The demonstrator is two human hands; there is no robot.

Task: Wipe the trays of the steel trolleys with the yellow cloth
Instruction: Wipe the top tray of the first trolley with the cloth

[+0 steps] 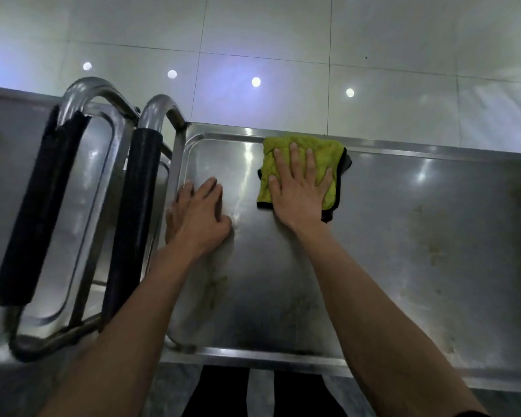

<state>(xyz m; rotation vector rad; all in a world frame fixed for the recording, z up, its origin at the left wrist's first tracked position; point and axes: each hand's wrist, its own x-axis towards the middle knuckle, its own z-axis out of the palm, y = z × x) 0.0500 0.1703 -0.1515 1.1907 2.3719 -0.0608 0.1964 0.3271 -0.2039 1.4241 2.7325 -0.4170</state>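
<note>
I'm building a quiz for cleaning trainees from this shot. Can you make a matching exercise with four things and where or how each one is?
Things:
1. yellow cloth
2. left hand
3. right hand
4. black handle grips

States:
A. pressed flat on the cloth
B. resting on bare steel near the tray's left rim
C. lying by the tray's far edge
D. wrapped round the steel bars left of the tray

Pairs: 1-C, 2-B, 3-A, 4-D

Both arms reach forward, left hand (200, 216) and right hand (300, 188) flat, fingers (295, 156) spread.
</note>
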